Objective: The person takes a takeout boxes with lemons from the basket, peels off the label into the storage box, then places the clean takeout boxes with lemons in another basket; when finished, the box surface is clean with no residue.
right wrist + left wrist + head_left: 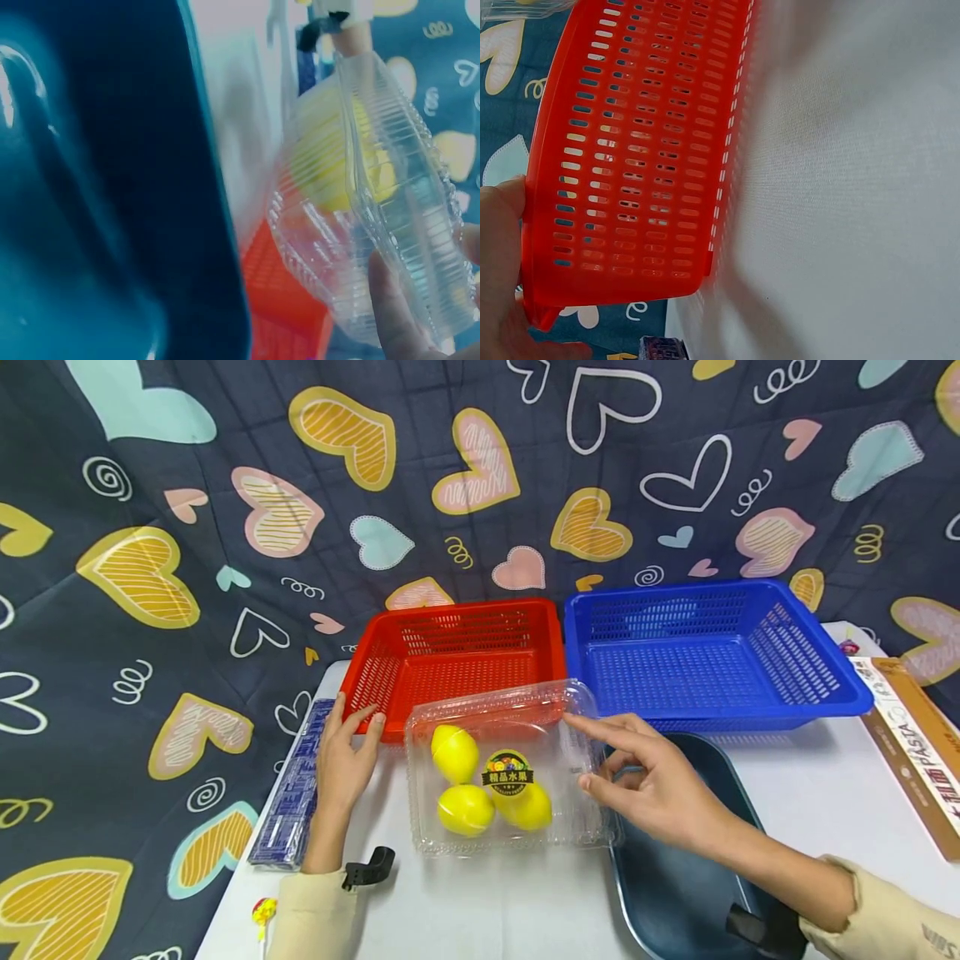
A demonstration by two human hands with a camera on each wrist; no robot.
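My right hand (660,781) pinches the right end of a clear plastic clamshell box (573,810), thumb on the near side and fingers at the far edge. The box has a black round fruit label (507,772) on its lid, with three yellow lemons (454,753) inside. In the right wrist view the box (330,277) is tilted, its lemons toward the far end. My left hand (347,764) holds the front left corner of a red perforated basket (457,672). In the left wrist view its thumb (506,196) lies along the basket's rim (544,172).
A blue basket (675,677) stands right of the red one. A dark teal tray (675,877) lies under my right forearm. Blue-patterned packets (288,802) and a lollipop (264,910) lie at the left, a pasta box (918,752) at the right. A heart-print cloth hangs behind.
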